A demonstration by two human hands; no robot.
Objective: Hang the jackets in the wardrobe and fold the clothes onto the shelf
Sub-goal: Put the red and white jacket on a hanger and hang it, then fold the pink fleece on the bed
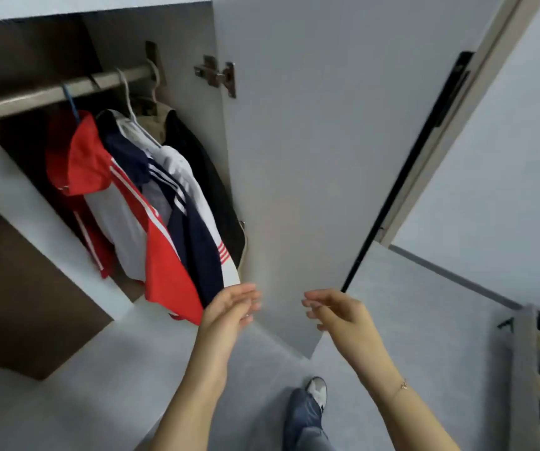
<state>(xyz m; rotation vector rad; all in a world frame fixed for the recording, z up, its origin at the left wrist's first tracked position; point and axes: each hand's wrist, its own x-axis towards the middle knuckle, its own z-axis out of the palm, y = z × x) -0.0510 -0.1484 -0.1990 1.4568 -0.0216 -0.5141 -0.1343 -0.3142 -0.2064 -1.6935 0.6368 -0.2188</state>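
Both hands, left [229, 307] and right [333, 309], empty with fingers relaxed, before hanging red jacket [161, 255]; no readable writing.

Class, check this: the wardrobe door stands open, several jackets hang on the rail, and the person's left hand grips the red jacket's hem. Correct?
Not quite. In the head view the left hand is open and holds nothing, beside the red jacket. The wardrobe door is open and jackets hang on the rail.

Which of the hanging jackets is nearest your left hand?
The red and white jacket on the blue hanger: its red lower hem hangs right beside the left hand. The navy striped jacket and the dark jacket hang further back.
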